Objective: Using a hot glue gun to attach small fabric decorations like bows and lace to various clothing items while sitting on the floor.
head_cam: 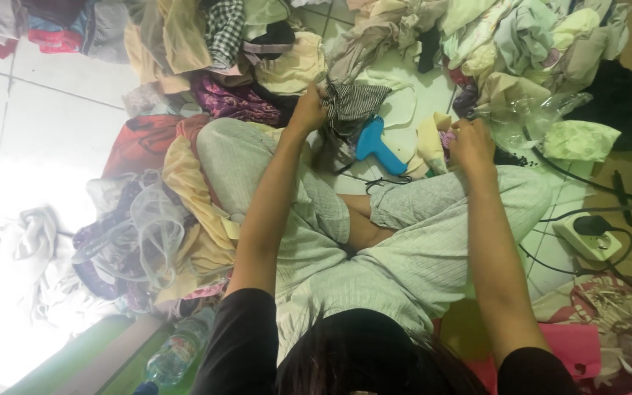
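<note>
I sit cross-legged on a tiled floor in pale striped trousers (418, 241), surrounded by heaps of clothes. My left hand (309, 110) is raised and closed on a grey striped cloth (356, 101) that hangs from it. My right hand (471, 143) is closed on a small cream and purple piece of fabric (433, 139). Between the two hands, a blue pistol-shaped tool (376, 144) lies on the floor, with a thin black cord (374, 181) trailing near my knee.
Piles of mixed clothing (477, 36) lie ahead and a second heap (155, 219) on my left. A crumpled clear plastic bag (528, 117), a white power strip (587, 235) with black cables, a water bottle (177, 355) and pink fabric (572, 344) lie nearby.
</note>
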